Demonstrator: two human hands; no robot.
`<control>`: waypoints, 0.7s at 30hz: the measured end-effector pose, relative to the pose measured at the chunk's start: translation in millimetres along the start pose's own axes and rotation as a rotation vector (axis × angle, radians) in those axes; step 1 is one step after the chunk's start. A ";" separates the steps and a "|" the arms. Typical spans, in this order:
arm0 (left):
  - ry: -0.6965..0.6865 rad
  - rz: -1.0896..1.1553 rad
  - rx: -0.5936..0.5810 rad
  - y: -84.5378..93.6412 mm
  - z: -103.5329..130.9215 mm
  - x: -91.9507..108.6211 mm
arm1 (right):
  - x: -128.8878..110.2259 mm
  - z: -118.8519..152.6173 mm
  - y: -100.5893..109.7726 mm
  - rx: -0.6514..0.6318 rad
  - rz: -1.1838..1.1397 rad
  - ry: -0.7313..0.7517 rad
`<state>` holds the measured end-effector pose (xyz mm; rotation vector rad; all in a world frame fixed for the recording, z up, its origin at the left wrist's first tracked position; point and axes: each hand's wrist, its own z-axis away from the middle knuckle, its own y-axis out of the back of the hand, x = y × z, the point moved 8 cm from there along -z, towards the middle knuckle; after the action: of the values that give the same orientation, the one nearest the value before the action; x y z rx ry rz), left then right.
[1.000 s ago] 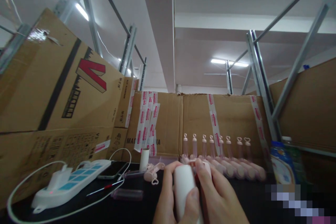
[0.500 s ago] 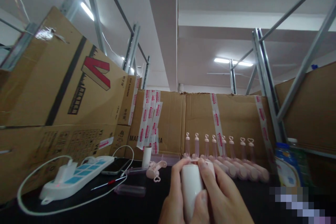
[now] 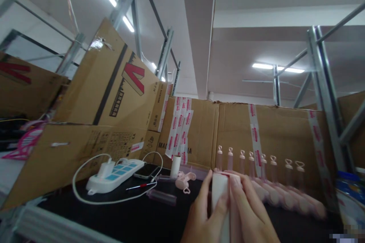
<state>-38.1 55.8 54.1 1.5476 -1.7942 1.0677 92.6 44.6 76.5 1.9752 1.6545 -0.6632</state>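
Both hands, the left hand and right hand, stay clamped around a white cylinder low over the black bench, though the view has swung left, revealing more cardboard boxes and a power strip.

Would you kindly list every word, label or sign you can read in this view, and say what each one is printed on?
"MAC" and a trailing "A": black print on the brown carton at the back, its middle covered by tape strips.
A red V-shaped mark, a logo and not a word: on the tilted carton.
Pink tape print, the handling symbols on the low carton and the bottle label: too blurred to read.
The white cylinder in the hands: no text visible.
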 end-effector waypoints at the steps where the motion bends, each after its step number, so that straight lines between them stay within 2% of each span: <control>1: 0.044 0.092 0.062 8.2 -3.0 -6.6 | 8.4 -8.7 -11.1 -0.040 -0.031 -0.059; 4: 0.168 0.295 0.214 33.6 -10.2 -18.3 | 31.5 -38.2 -49.5 -0.158 -0.070 -0.148; 8: 0.208 0.371 0.364 79.0 -16.8 -10.9 | 51.3 -69.1 -100.7 -0.280 -0.035 -0.116; 11: 0.188 0.384 0.454 112.7 -19.3 -0.6 | 60.8 -66.6 -140.7 -0.436 0.058 -0.066; 14: 0.142 0.391 0.491 136.0 -22.1 8.8 | 70.2 -48.1 -175.2 -0.572 0.153 -0.024; 17: 0.091 0.384 0.541 156.7 -23.8 13.1 | 80.4 -35.0 -197.9 -0.634 0.232 0.011; 21: 0.063 0.362 0.602 185.8 -24.7 9.1 | 95.6 -48.2 -202.8 -0.586 0.316 0.031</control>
<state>-223.6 76.7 34.2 1.4990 -1.8500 1.9473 -89.8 179.4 42.2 1.7480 1.3099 -0.0177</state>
